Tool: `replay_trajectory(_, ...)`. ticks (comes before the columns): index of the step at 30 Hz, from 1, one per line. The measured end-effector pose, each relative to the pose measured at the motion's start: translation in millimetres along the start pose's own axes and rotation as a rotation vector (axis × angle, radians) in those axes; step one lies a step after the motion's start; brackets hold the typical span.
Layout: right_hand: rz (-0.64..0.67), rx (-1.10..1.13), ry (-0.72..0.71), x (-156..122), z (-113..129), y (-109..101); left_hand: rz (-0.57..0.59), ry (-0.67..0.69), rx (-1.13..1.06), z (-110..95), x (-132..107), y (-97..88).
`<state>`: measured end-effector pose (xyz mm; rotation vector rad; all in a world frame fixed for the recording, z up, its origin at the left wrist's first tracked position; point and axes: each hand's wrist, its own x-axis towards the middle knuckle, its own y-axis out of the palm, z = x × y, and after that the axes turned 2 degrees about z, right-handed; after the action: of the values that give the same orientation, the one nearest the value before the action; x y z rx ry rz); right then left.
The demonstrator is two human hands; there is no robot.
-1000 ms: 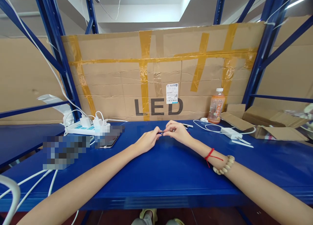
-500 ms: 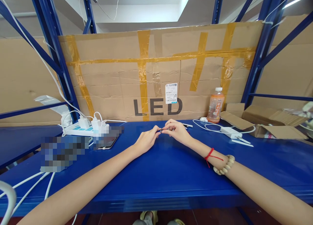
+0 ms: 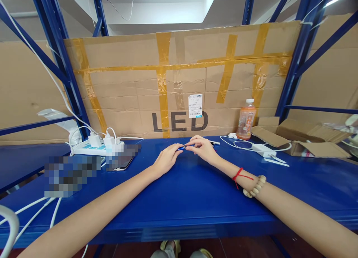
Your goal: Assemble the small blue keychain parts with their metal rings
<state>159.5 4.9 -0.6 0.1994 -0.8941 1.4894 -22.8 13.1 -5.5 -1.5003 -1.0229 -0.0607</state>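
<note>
Over the blue shelf top (image 3: 179,198), both hands meet near the middle. My left hand (image 3: 167,159) is closed on a slim, blue, pen-like piece (image 3: 181,148), with its fingers covering much of it. The tip of that piece points toward my right hand (image 3: 201,148), whose thumb and fingers pinch together at its end. Whatever small part sits in that pinch is too small to make out. A red string and a beaded bracelet circle my right wrist. Just behind the right hand lies a thin white stick-like thing (image 3: 214,142), partly hidden.
A power strip (image 3: 92,148) with plugged-in chargers and a phone-like device (image 3: 124,164) lie on the left. To the right are a drink bottle (image 3: 246,120), a white adapter with cable (image 3: 263,150) and an open cardboard box (image 3: 302,138). A cardboard panel (image 3: 134,101) stands behind.
The left fingers have flattened and loosened a little, showing more of the blue piece. The right fingertips stay close to its end. The view has shifted slightly.
</note>
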Motion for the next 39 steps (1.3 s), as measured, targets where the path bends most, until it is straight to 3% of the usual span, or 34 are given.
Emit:
replay_trajectory(6, 0.080, 0.071, 0.060, 1.1, 4.4, -2.5, -0.033, 0.074, 0.021, 1.6, -1.0, 1.3)
replay_trajectory(19, 0.163, 0.092, 0.078, -4.5, 4.7, 0.3, -0.176, 0.403, 0.252, 3.7, -3.5, -0.7)
replay_trajectory(25, 0.144, 0.059, 0.043, -4.3, 3.4, 3.1, -0.188, 0.308, 0.232, 4.0, -2.9, 1.2)
replay_trajectory(30, 0.100, 0.013, 0.034, -1.6, -6.9, 1.9, -0.121, 0.218, 0.242, 4.7, -1.8, 3.1)
replay_trajectory(39, -0.002, -0.014, 0.093, -0.6, -5.3, 2.7, -0.092, 0.109, 0.217, 1.8, -0.7, 2.5)
